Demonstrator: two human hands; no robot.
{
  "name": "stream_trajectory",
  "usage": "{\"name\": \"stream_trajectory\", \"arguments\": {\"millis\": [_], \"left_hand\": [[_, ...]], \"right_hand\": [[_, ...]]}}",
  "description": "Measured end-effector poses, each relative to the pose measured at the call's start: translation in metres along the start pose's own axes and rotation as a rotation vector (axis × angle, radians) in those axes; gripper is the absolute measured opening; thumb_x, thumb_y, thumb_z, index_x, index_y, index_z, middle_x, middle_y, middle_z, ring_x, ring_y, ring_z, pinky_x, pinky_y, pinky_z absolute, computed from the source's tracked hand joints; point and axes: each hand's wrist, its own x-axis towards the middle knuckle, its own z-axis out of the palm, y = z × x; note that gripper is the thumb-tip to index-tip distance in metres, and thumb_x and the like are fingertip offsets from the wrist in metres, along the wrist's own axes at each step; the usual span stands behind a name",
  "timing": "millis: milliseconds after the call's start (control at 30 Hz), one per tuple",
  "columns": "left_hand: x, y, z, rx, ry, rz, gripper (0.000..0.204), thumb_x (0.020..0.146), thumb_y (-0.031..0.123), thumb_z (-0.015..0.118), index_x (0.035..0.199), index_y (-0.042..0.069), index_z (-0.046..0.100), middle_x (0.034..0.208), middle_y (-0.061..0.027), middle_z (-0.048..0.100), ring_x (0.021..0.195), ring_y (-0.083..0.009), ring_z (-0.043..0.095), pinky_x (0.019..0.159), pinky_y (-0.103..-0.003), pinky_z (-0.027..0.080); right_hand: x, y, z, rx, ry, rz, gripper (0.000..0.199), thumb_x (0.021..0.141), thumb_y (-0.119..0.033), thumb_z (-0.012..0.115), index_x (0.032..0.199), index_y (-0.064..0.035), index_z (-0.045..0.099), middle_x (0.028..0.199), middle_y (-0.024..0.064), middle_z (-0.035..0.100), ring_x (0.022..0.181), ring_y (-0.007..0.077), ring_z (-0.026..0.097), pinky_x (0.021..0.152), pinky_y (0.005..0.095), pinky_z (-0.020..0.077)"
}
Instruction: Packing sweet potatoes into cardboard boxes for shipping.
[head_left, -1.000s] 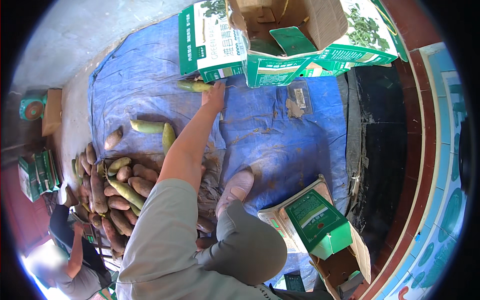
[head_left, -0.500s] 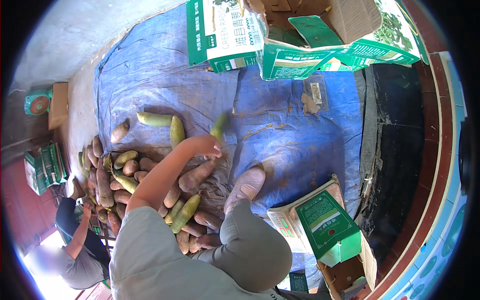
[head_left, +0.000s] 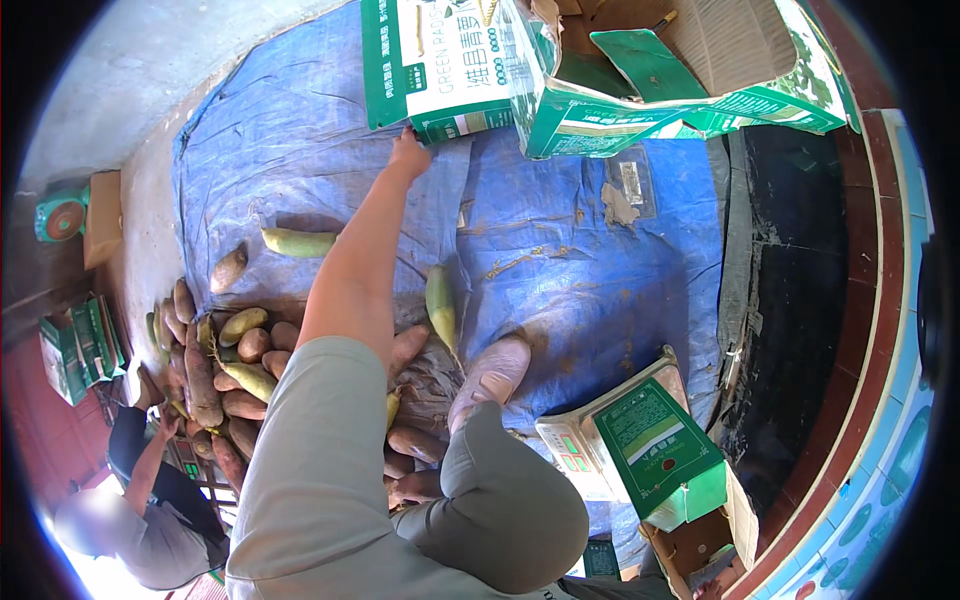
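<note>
Filling the near foreground, a grey sleeve (head_left: 315, 450) and a bent knee (head_left: 515, 500) are shown, and part of the root pile is hidden behind them. At the lower right, a bare-skin shape (head_left: 718, 580) is cut off beside an open box (head_left: 690, 540); whether it is the right hand, and whether anything is held, cannot be told. A green carton (head_left: 655, 450) is set over a weighing scale (head_left: 575, 440), much of which is covered. Just beside a pale shoe (head_left: 490, 375), a long green radish (head_left: 440, 305) is laid on the blue tarp (head_left: 570, 330). Reddish-brown roots (head_left: 203, 385) are heaped to the left, their outlines overlapped. Beyond them, a second radish (head_left: 297, 242) is partly hidden at one end by the forearm. The left hand (head_left: 408, 157) is extended to the lower edge of a white-and-green carton (head_left: 440, 70); its fingertips are lost there, so neither spread nor grip can be told. A larger opened carton (head_left: 680, 75) is cut off above. Far left, another person (head_left: 150, 530) is shown, whose handled things cannot be made out.
</note>
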Motion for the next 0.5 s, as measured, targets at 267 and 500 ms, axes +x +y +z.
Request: {"name": "stream_trajectory", "arguments": {"millis": [267,500], "left_hand": [[-0.039,-0.003,-0.030,0.246,-0.073,0.091,0.030,0.091,0.029,0.047,0.104,0.009,0.065,0.105,-0.0217,0.064,0.100,-0.0394,0.061,0.085,-0.048,0.048],[-0.170,-0.086,-0.050,0.178,-0.187,0.274,0.026,0.088,0.027,0.049,0.091,0.005,0.064,0.091,-0.0231,0.064,0.088,-0.0425,0.061,0.078,-0.051,0.047]], "right_hand": [[0.009,0.009,-0.004,0.081,-0.080,0.031,0.037,0.096,-0.034,0.050,0.098,0.0005,0.064,0.080,0.0088,0.065,0.066,0.0177,0.062,0.057,0.0309,0.0512],[-0.007,0.041,0.009,0.216,-0.146,0.085,0.037,0.097,-0.034,0.049,0.099,0.0007,0.063,0.080,0.0072,0.066,0.065,0.0162,0.062,0.056,0.0293,0.0505]]}}
